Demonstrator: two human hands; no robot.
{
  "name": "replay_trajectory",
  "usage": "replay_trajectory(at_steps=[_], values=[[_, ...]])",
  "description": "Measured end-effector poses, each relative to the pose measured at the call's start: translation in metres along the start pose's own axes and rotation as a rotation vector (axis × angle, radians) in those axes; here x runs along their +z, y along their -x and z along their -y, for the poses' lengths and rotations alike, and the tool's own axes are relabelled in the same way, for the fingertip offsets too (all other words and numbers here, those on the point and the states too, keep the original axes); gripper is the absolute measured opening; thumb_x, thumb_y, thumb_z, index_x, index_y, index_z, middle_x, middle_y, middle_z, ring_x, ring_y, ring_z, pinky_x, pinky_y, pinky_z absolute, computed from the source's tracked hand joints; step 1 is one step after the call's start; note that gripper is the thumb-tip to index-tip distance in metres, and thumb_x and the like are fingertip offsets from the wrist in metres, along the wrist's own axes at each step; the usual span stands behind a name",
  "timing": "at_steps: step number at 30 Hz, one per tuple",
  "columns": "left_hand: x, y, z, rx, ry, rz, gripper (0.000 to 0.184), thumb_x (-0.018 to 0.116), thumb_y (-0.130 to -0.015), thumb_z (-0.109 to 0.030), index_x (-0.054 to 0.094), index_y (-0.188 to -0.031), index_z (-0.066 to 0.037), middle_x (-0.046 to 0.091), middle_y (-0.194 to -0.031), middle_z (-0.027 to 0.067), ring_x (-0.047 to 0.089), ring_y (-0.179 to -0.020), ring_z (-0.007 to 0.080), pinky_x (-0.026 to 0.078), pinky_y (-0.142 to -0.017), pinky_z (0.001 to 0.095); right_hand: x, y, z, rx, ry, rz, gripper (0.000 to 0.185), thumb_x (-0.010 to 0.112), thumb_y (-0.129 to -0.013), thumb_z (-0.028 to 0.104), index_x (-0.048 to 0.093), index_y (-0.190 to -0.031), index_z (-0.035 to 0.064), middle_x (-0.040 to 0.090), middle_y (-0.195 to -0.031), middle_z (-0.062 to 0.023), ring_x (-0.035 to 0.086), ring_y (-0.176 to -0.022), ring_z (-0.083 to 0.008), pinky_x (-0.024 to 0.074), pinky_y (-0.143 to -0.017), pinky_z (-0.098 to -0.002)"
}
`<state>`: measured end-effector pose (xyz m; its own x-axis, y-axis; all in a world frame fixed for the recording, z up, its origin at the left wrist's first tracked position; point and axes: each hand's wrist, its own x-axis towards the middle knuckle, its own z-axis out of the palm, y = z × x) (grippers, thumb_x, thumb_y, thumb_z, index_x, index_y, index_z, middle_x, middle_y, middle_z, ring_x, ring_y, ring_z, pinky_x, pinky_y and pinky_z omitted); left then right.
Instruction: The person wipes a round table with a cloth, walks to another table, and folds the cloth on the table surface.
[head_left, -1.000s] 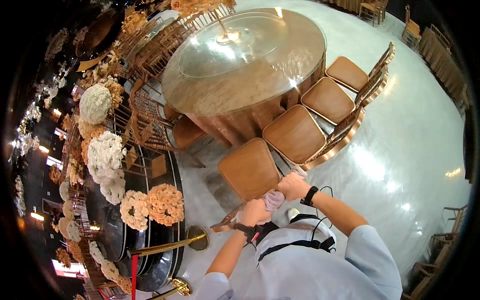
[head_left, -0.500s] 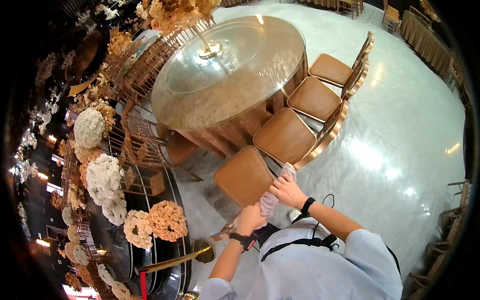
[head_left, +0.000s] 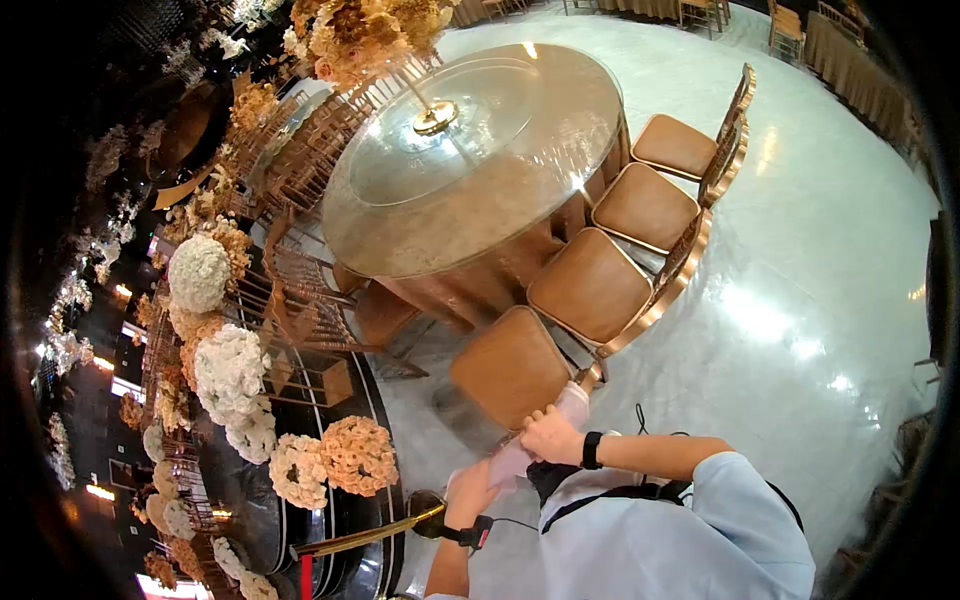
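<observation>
Both my hands are closed on a pale pinkish cloth (head_left: pixel 512 462), left hand (head_left: pixel 472 495) and right hand (head_left: pixel 552 437) a little apart, cloth running between them. It lies along the back of the nearest brown-seated chair (head_left: pixel 512 368), my side of the seat. Beyond stands a round worktop (head_left: pixel 420 240); white flowers (head_left: pixel 228 372) off left.

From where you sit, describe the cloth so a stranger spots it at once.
Start at the big round table, then find the nearest brown chair seat. Beside that seat, the left hand and right hand hold the cloth. Its pale pink sets it apart from the brown seat and pale-blue shirt.
</observation>
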<state>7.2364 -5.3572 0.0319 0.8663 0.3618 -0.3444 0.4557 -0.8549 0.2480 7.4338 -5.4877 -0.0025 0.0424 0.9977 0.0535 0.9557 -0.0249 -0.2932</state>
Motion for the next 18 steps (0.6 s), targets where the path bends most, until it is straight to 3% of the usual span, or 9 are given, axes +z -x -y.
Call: replay_trajectory(at_steps=[5,8,13,18], values=[[0.026,0.005,0.029,-0.077,-0.044,-0.070,0.046,0.070,-0.075,-0.036,0.060,-0.110,-0.008,0.067,-0.094,0.0205,0.064,-0.087,0.0399,0.050,-0.075,0.0484,0.029,-0.005,0.010,0.109,0.092,-0.113,0.014,0.066,-0.073,0.023,0.072,-0.080,0.0121,0.068,-0.079,-0.0101,0.065,-0.074,-0.0279,0.0447,-0.065,-0.0425],[0.020,-0.009,0.023,-0.246,-0.038,0.097,0.048,0.070,-0.072,-0.043,0.063,-0.109,-0.013,0.068,-0.096,0.0195,0.065,-0.088,0.0396,0.051,-0.076,0.0479,0.016,-0.011,-0.012,-0.074,-0.210,0.124,0.016,0.069,-0.069,0.022,0.070,-0.080,0.0090,0.069,-0.075,-0.0167,0.069,-0.071,-0.0330,0.0524,-0.059,-0.0428],[0.005,-0.020,0.029,-0.069,0.099,0.250,0.045,0.069,-0.073,-0.043,0.063,-0.109,-0.015,0.068,-0.102,0.0153,0.064,-0.093,0.0390,0.051,-0.080,0.0500,0.021,-0.024,-0.021,-0.131,-0.227,0.286,0.016,0.067,-0.069,0.017,0.069,-0.082,0.0083,0.068,-0.074,-0.0158,0.068,-0.071,-0.0334,0.0519,-0.059,-0.0450],[0.019,-0.010,0.027,-0.090,0.071,0.171,0.038,0.068,-0.073,-0.034,0.063,-0.106,-0.015,0.069,-0.098,0.0138,0.065,-0.092,0.0386,0.052,-0.078,0.0499,0.016,-0.012,-0.011,-0.068,-0.231,0.138,0.013,0.064,-0.073,0.017,0.067,-0.079,0.0062,0.067,-0.073,-0.0167,0.068,-0.071,-0.0312,0.0523,-0.059,-0.0426]])
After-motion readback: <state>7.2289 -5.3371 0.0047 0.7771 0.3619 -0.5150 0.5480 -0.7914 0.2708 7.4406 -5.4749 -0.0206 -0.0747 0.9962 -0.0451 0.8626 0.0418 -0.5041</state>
